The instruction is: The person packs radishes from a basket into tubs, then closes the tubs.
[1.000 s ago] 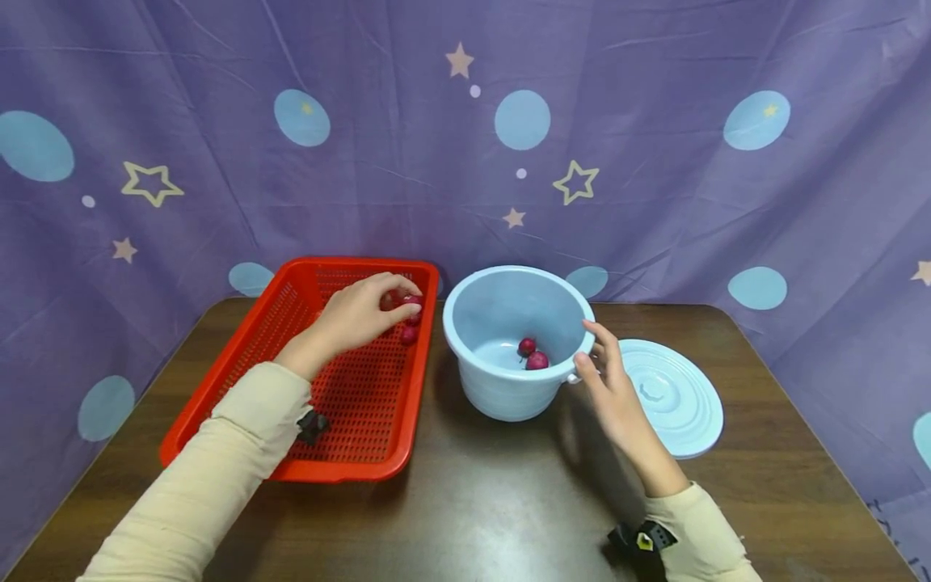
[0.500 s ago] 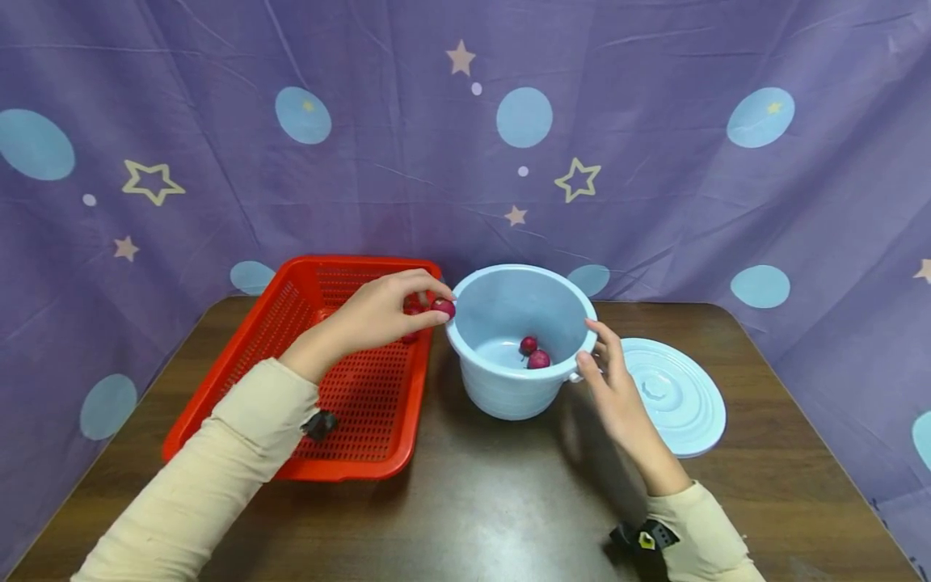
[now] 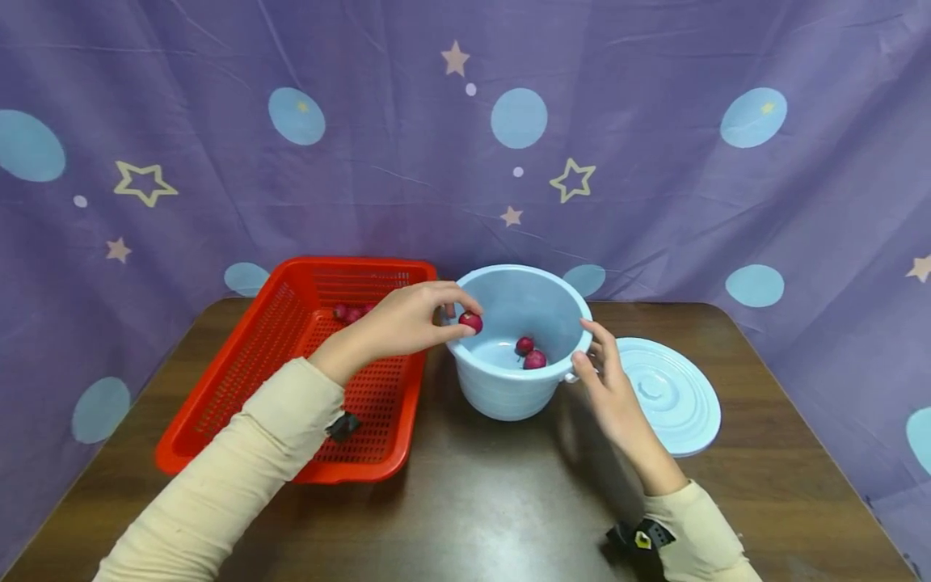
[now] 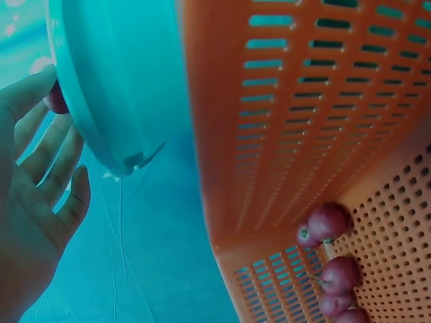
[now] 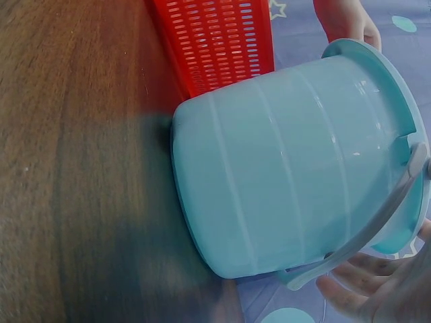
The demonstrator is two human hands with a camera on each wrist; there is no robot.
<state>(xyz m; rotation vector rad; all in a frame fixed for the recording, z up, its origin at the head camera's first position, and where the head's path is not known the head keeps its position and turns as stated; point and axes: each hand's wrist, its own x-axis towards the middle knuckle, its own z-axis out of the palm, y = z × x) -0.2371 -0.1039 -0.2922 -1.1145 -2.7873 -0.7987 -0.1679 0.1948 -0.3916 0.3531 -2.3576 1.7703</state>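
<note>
My left hand (image 3: 413,322) pinches a red radish (image 3: 471,323) between thumb and fingers, over the left rim of the light-blue bucket (image 3: 505,392). In the left wrist view the hand mostly hides this radish (image 4: 56,99). Two more radishes (image 3: 534,360) lie on the bucket's floor. My right hand (image 3: 614,396) rests against the right side of the bucket, thumb and fingertips at the outer rim. The bucket stands upright, its pale handle (image 5: 377,229) folded down near the right hand. Several radishes (image 4: 340,274) lie at the far end of the red basket (image 3: 291,356).
The round light-blue lid (image 3: 672,396) lies on the wooden table (image 3: 465,509) behind the right hand. The basket stands close to the bucket's left side. A purple curtain (image 3: 407,145) hangs along the table's back edge.
My left hand has lifted the radish from the basket and carried it right, over the bucket's rim. Radishes in the basket's back have come into view. The right hand has stayed at the bucket.
</note>
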